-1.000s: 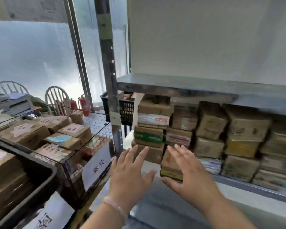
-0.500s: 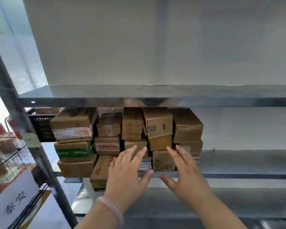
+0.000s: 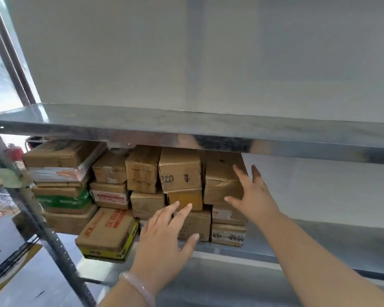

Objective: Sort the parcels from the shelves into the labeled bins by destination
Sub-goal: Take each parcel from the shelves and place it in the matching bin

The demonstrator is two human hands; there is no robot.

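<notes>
Now, the reach: a person stretches both bare hands toward cardboard parcels [image 3: 142, 171] stacked on a metal shelf [image 3: 319, 238].
Right hand [image 3: 252, 196]: grip released, fingers straight along the right side of the top-right parcel [image 3: 220, 173], thumb across its front. It is likely framing the box for a pull, since that side stands free of neighbours; contact cannot be confirmed.
Left hand [image 3: 164, 238]: grip released and holding nothing, fingers spread before the lower cartons, seemingly ready to take the box's other side or steady the stack.
Task's things: every parcel in view lies on the shelf; none is in hand.
Overhang: a yellow-edged parcel [image 3: 106, 233] juts past the shelf's front edge at left.
Surface: grey sheet steel, bare right of the stack, under an upper shelf [image 3: 186, 127].
Room: white wall behind; a perforated upright [image 3: 53, 240], a wire bin [image 3: 0, 202] and its white label [image 3: 2, 247] at far left.
</notes>
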